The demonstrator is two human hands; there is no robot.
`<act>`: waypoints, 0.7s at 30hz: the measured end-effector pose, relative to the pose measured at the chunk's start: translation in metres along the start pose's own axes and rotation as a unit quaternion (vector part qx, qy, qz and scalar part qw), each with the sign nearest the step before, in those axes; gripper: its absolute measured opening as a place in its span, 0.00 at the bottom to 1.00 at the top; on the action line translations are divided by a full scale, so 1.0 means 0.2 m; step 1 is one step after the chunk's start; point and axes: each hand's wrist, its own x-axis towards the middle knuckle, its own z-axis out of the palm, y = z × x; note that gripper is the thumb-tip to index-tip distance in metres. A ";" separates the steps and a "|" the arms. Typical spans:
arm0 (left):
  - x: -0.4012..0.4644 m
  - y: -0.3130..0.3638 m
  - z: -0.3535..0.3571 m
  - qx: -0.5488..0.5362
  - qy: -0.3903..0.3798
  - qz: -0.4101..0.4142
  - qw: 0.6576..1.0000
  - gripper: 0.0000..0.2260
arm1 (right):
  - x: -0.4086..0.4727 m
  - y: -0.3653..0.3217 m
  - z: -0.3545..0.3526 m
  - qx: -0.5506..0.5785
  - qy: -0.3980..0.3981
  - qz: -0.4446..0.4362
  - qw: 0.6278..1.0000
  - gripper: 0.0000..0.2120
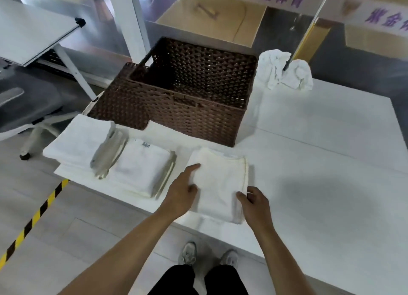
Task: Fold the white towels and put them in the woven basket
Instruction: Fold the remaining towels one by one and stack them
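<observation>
At the far left of the white table (331,140), two folded towel stacks are lying side by side: the leftmost stack (75,140) is sitting at the table's corner, and a second folded stack (143,164) is lying just beside it, overlapping its right edge. The left hand (181,191) is reaching onto the left edge of a third folded towel (218,182), its index finger stretched straight and pressing the cloth while the other fingers are curling loosely and gripping nothing. The right hand (254,199) is pinching the towel's near right corner between thumb and fingers. Behind the towels, the brown woven basket (185,118) is standing on the table. Further right, crumpled unfolded towels (284,69) are lying heaped at the table's back edge, beside the basket.
</observation>
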 end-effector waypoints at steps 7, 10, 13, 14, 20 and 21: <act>0.20 -0.13 0.02 0.120 -0.057 0.009 0.991 0.28 | 0.12 0.06 0.16 -0.104 0.024 0.024 0.994 0.24; 0.17 -0.20 0.07 0.246 -0.039 0.050 0.967 0.24 | 0.13 0.12 0.20 -0.248 0.112 -0.096 0.957 0.38; 0.15 -0.23 0.11 0.322 0.022 0.124 0.938 0.19 | 0.14 0.12 0.21 -0.354 0.160 -0.235 0.891 0.37; 0.15 -0.23 0.12 0.331 0.030 0.150 0.931 0.16 | 0.14 0.13 0.22 -0.378 0.157 -0.270 0.871 0.34; 0.08 -0.21 0.14 0.357 0.004 0.158 0.921 0.21 | 0.14 0.18 0.23 -0.384 0.091 -0.264 0.880 0.23; 0.08 -0.20 0.14 0.364 0.003 0.157 0.918 0.21 | 0.14 0.17 0.22 -0.380 0.088 -0.261 0.883 0.23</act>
